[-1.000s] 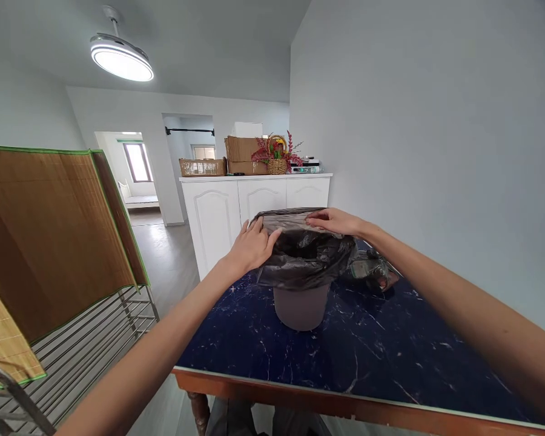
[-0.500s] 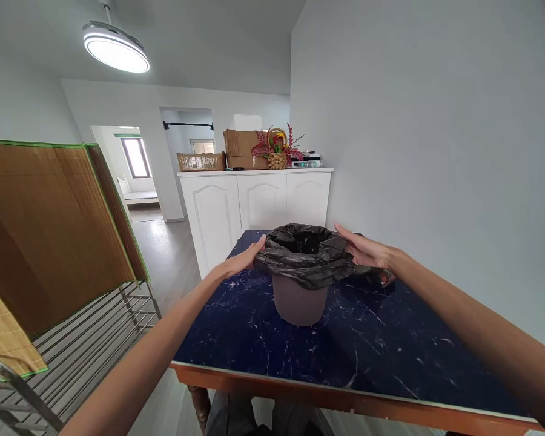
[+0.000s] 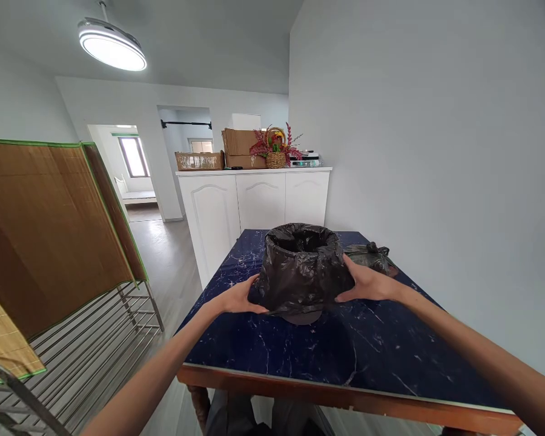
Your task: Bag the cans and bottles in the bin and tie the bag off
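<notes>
A black trash bag (image 3: 304,275) lines a grey-mauve trash can (image 3: 302,318) standing upright on the table. The bag is folded over the rim and hangs down the outside, so just the can's base shows below it. My left hand (image 3: 243,297) grips the bag's lower left side, thumb in front and fingers partly hidden behind the plastic. On the other side my right hand (image 3: 363,281) holds the bag's right side, its thumb pointing in toward the front.
The dark blue marble-patterned table (image 3: 272,348) has a wooden edge. A tied dark plastic bag (image 3: 372,257) lies at its right back. Behind stands a white cabinet (image 3: 261,197) with boxes and a flower basket (image 3: 276,158). A metal rack (image 3: 136,318) is at the left.
Both hands have moved down from the rim, drawing the bag's folded edge lower over the can's outside. Much less of the can shows, and the tied bag at right is more visible.
</notes>
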{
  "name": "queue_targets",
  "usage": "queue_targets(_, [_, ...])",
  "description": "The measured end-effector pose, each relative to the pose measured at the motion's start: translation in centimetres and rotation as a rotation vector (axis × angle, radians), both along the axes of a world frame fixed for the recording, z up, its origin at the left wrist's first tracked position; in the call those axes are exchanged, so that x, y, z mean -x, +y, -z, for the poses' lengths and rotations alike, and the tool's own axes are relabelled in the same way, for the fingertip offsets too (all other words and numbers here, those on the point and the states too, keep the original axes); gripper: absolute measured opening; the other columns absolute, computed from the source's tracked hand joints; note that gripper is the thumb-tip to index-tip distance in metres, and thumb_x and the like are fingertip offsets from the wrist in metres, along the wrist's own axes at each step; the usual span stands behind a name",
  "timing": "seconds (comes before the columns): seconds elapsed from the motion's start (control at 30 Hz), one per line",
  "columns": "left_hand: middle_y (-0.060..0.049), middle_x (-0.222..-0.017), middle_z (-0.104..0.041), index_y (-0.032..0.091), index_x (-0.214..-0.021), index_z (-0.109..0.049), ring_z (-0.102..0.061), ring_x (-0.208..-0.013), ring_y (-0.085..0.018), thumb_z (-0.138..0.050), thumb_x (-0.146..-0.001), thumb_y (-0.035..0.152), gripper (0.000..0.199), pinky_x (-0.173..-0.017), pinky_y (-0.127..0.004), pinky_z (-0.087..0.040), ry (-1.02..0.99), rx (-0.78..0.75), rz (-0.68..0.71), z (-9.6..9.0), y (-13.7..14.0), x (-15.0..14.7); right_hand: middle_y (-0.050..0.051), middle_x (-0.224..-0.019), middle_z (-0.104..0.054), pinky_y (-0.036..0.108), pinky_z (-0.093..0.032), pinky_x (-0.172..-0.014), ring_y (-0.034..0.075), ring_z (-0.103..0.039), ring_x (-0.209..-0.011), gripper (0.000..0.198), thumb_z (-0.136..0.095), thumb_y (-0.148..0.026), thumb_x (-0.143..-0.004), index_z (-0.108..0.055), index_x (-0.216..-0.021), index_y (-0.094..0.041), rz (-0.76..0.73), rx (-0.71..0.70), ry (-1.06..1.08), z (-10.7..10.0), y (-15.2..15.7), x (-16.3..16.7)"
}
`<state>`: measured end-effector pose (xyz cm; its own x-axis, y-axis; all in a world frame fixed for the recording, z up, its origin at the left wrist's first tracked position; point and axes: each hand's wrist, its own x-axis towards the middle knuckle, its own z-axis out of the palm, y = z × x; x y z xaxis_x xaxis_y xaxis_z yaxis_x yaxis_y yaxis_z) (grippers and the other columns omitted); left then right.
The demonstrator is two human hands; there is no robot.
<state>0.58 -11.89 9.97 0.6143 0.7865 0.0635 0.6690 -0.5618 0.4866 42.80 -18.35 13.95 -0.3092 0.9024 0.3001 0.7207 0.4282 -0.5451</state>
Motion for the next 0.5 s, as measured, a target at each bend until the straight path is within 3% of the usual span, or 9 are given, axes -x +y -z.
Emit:
queue_targets(0.1, [-0.019, -0.167, -0.047, 0.022, -0.168, -0.035, -0.052, -0.150, -0.040, -0.083, -0.075, 0.075, 0.117, -0.119, -0.051, -0.050, 0.028, -0.024, -0.073, 2.6, -1.0, 2.7, 0.015, -0.180, -0.017, 0.063, -0.040, -0.124, 0.046, -0.028, -0.161, 0.138, -0.086, -0.066, -0.076, 0.001, -0.176, -0.027, 0.070, -0.055, -0.044, -3.1, -2.4, 0.1])
queue_targets(0.13, [-0.018, -0.168, -0.046, 0.022, -0.167, -0.036, -0.051, -0.151, -0.039, -0.080, -0.077, 0.076, 0.114, -0.120, -0.051, -0.049, 0.034, -0.039, -0.099, 3.4, -1.4, 3.4, 0.012, -0.181, -0.014, 0.062, -0.039, -0.125, 0.045, -0.026, -0.162, 0.128, -0.080, -0.067, -0.083, 0.000, -0.176, -0.029, 0.092, -0.116, -0.051, -4.2, -3.3, 0.5])
queue_targets(0.2, [-0.018, -0.170, -0.042, 0.021, -0.166, -0.038, -0.044, -0.156, -0.037, -0.069, -0.088, 0.076, 0.101, -0.125, -0.052, -0.042, 0.038, -0.091, -0.153, 5.0, -2.0, 4.4, 0.007, -0.179, -0.025, 0.060, -0.038, -0.127, 0.041, -0.032, -0.161, 0.099, -0.067, -0.066, -0.096, -0.017, -0.174, -0.033, 0.077, -0.232, -0.075, -6.2, -4.7, 1.9])
queue_targets(0.3, [-0.017, -0.171, -0.042, 0.018, -0.162, -0.043, -0.033, -0.162, -0.034, -0.048, -0.104, 0.068, 0.077, -0.133, -0.056, -0.025, 0.036, -0.189, -0.218, 6.8, -2.6, 4.8, 0.007, -0.163, -0.055, 0.059, -0.035, -0.129, 0.038, -0.044, -0.155, 0.060, -0.054, -0.063, -0.104, -0.058, -0.154, -0.031, -0.051, -0.339, -0.151, -7.6, -5.0, 4.1])
queue_targets(0.4, [-0.014, -0.167, -0.049, 0.020, -0.158, -0.048, -0.036, -0.161, -0.031, -0.041, -0.109, 0.060, 0.064, -0.134, -0.054, -0.024, 0.041, -0.255, -0.237, 7.8, -2.9, 4.8, 0.010, -0.137, -0.074, 0.059, -0.043, -0.122, 0.037, -0.063, -0.136, 0.052, -0.049, -0.065, -0.106, -0.075, -0.132, -0.028, -0.119, -0.376, -0.192, -7.6, -3.8, 5.1])
queue_targets(0.5, [-0.013, -0.164, -0.053, 0.020, -0.153, -0.053, -0.040, -0.159, -0.029, -0.039, -0.110, 0.055, 0.057, -0.133, -0.052, -0.029, 0.046, -0.293, -0.237, 8.0, -3.1, 5.0, 0.008, -0.126, -0.079, 0.053, -0.058, -0.102, 0.037, -0.072, -0.120, 0.054, -0.045, -0.068, -0.106, -0.078, -0.124, -0.030, -0.132, -0.363, -0.218, -7.7, -3.6, 4.7])
